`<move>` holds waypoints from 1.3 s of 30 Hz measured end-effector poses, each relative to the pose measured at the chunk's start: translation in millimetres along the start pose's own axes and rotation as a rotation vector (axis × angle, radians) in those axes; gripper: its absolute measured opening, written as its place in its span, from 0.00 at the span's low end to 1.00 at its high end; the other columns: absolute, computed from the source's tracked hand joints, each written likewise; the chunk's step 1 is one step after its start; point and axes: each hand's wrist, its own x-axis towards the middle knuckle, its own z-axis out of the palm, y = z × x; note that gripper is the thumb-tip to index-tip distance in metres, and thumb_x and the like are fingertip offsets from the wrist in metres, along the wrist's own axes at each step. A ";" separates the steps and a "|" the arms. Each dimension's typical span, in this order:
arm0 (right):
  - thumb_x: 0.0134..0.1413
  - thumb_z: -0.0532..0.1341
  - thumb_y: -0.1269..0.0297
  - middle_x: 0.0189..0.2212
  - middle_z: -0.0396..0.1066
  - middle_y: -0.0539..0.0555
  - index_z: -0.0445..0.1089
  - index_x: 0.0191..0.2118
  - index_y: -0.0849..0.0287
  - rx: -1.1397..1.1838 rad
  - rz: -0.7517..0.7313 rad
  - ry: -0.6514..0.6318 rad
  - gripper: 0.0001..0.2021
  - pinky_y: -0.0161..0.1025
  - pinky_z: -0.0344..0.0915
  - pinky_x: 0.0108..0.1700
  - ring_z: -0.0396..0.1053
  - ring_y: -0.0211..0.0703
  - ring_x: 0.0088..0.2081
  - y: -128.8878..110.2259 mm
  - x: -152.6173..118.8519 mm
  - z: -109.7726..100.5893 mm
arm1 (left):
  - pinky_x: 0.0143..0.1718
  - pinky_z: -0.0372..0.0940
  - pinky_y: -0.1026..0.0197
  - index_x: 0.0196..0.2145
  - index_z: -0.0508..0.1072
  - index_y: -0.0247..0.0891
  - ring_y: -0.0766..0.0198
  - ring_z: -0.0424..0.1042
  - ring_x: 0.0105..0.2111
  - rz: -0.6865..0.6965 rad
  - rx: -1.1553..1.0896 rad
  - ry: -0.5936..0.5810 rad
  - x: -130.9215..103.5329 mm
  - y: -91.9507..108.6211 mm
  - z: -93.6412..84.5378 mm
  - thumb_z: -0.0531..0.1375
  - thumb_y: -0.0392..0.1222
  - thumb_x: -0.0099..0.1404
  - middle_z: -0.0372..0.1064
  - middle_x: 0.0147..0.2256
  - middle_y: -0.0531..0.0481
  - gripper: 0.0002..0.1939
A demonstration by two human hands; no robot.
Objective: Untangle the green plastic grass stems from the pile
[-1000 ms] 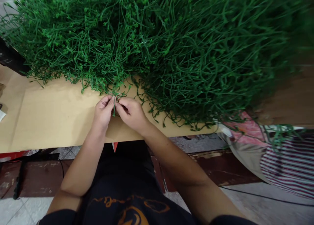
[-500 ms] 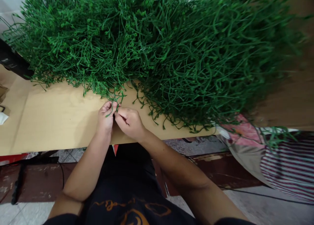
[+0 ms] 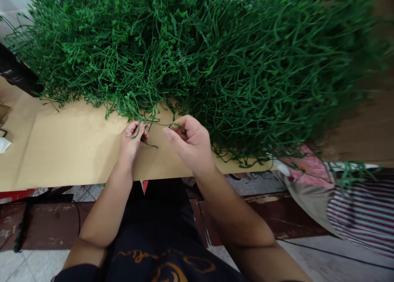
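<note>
A thin green artificial plant stem (image 3: pixel 160 123) stretches between my two hands just above the table's front part. My left hand (image 3: pixel 132 136) is closed in a pinch on it, with loose ends of green strands poking out around the thumb and fingers. My right hand (image 3: pixel 192 142) has its fingers curled around the other end of the strand, with the thumb held a little apart from the index finger. Right behind both hands lies the near edge of a large heap of green artificial stems (image 3: pixel 184 60) with small budded tips.
The heap spreads over the back of the cardboard-covered table (image 3: pixel 70 146). A black cylindrical object (image 3: pixel 20 74) leans at the left. At the right sits a person in striped clothing (image 3: pixel 363 212), beside pink cloth (image 3: pixel 310 167) with green strands on it.
My right hand has moved right and slightly up, away from my left hand, and a strand now spans the gap. My left hand has stayed nearly in place.
</note>
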 end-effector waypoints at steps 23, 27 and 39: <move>0.59 0.50 0.49 0.30 0.69 0.51 0.70 0.33 0.59 0.106 0.119 0.179 0.19 0.30 0.62 0.24 0.60 0.29 0.23 23.3 -2.1 22.5 | 0.22 0.53 0.70 0.21 0.69 0.35 0.74 0.54 0.18 0.005 0.024 0.063 1.5 -4.7 4.2 0.57 0.31 0.60 0.57 0.17 0.58 0.11; 0.59 0.51 0.50 0.32 0.69 0.52 0.69 0.32 0.59 0.119 0.121 0.164 0.19 0.29 0.64 0.24 0.60 0.28 0.23 25.2 -1.7 22.6 | 0.31 0.60 0.68 0.25 0.71 0.36 0.71 0.63 0.26 0.019 -0.018 0.056 -0.4 -7.6 1.4 0.59 0.36 0.59 0.64 0.23 0.56 0.05; 0.56 0.52 0.46 0.29 0.67 0.51 0.68 0.31 0.58 0.357 0.201 0.196 0.20 0.29 0.62 0.24 0.60 0.29 0.25 24.1 -3.3 23.7 | 0.25 0.59 0.70 0.23 0.67 0.36 0.74 0.61 0.21 -0.028 -0.054 -0.100 -4.2 -3.4 3.0 0.60 0.35 0.57 0.62 0.20 0.57 0.07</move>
